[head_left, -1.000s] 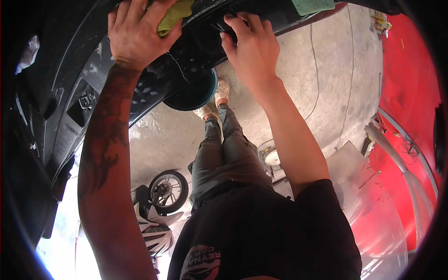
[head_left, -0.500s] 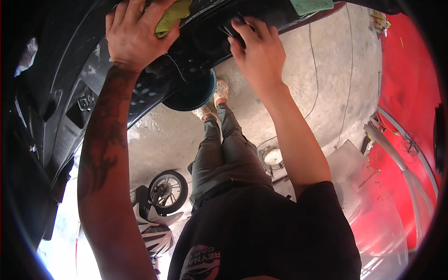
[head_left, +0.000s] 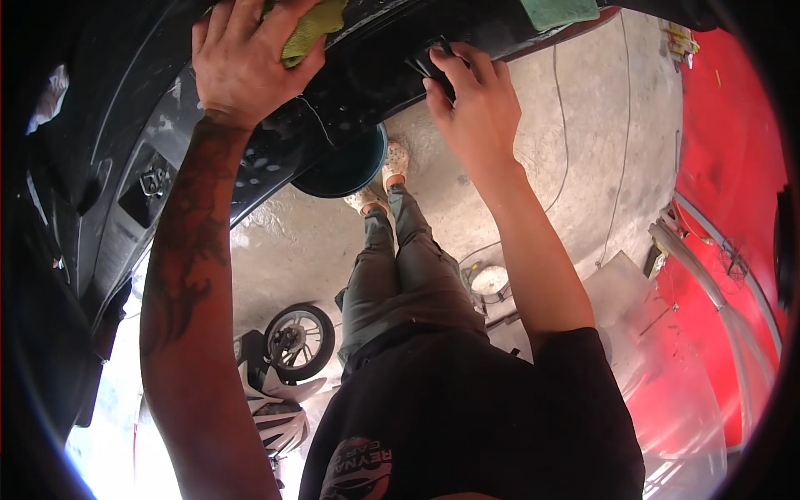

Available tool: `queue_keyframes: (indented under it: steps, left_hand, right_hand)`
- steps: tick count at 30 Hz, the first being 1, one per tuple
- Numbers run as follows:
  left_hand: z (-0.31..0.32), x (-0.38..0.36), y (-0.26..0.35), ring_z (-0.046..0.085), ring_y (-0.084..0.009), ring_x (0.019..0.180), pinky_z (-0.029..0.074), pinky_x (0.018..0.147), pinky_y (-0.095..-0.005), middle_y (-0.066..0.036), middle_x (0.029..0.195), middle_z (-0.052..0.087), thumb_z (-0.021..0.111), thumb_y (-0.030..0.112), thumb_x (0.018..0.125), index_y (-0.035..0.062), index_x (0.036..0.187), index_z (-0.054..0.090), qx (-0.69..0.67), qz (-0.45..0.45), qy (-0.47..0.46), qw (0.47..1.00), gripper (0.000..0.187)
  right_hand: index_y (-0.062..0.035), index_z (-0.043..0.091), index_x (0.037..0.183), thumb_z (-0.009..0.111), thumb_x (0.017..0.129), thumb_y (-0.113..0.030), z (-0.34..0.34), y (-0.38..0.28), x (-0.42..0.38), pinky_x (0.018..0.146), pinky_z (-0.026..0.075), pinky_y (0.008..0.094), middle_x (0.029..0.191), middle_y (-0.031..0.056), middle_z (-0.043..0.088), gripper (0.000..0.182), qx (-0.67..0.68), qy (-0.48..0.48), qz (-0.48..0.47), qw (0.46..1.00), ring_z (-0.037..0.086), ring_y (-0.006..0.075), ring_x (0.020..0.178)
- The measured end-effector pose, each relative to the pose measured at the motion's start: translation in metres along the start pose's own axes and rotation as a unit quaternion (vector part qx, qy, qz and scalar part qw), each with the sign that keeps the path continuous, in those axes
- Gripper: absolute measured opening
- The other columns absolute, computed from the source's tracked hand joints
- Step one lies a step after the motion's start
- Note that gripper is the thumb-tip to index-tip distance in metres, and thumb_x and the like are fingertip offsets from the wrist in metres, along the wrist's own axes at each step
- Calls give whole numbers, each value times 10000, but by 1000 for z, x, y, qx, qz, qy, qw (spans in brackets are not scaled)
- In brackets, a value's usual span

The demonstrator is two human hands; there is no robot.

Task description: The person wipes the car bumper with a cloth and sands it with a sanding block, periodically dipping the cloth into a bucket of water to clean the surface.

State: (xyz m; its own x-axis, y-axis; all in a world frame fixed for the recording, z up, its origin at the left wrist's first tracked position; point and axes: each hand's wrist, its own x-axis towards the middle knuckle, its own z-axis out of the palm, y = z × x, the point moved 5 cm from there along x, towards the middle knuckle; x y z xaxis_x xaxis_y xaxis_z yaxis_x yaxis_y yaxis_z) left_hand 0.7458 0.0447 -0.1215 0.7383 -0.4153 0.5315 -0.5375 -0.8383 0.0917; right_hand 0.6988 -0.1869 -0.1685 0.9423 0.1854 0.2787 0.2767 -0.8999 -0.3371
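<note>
Right hand (head_left: 483,112) has shifted rightward and back toward the body along the black body panel (head_left: 362,79) vs 1 s ago; left hand (head_left: 250,71) and yellow-green cloth (head_left: 312,33) sit about where they were. Cloth is on the panel at the top edge, under the left palm and between thumb and forefinger; top of frame cuts off cloth and some fingertips, so can't tell if that hand grips or only presses. Right fingers are bent, thumb opposite them; dark patch (head_left: 447,77) between them is black on black, so can't tell if it's a held piece or shadow, nor whether the hand is closed on anything. Green flat piece (head_left: 560,12) on the panel edge is clipped by the frame top; bucket (head_left: 343,179) is partly hidden under the panel, contents too dark to read, one clog (head_left: 397,158) just beside it; motorcycle wheel (head_left: 300,342) shows past the left forearm, bike's rest partly covered; shirt print (head_left: 358,471) only partly legible.
</note>
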Motion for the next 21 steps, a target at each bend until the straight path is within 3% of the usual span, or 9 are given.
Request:
queue_keyframes:
  steps: [7, 12, 21]
  left_hand:
    - [0, 0, 1, 592, -335, 1052, 451, 859, -487, -103, 1196, 607, 819, 168, 584, 152, 1152, 689, 0, -4, -4, 1000, 583]
    - [1, 0, 0, 591, -336, 1048, 449, 858, -489, -104, 1195, 606, 821, 169, 593, 153, 1150, 686, 1, -1, 2, 1000, 573]
    - [1, 1, 0, 586, -332, 1056, 449, 863, -484, -104, 1190, 606, 823, 175, 594, 156, 1153, 690, -5, -2, 5, 1000, 575]
  right_hand:
    - [-212, 725, 1119, 806, 761, -168, 13, -5, 23, 785, 563, 398, 1174, 14, 666, 369, -3, 36, -9, 999, 630, 283, 966]
    - [-211, 728, 1112, 804, 767, -175, 1, -4, 0, 775, 567, 397, 1141, 18, 673, 355, 12, -10, 8, 1000, 634, 288, 946]
    - [-200, 722, 1087, 823, 745, -178, 5, -6, 6, 753, 577, 399, 1145, 25, 662, 357, 12, 3, 2, 1000, 633, 288, 949]
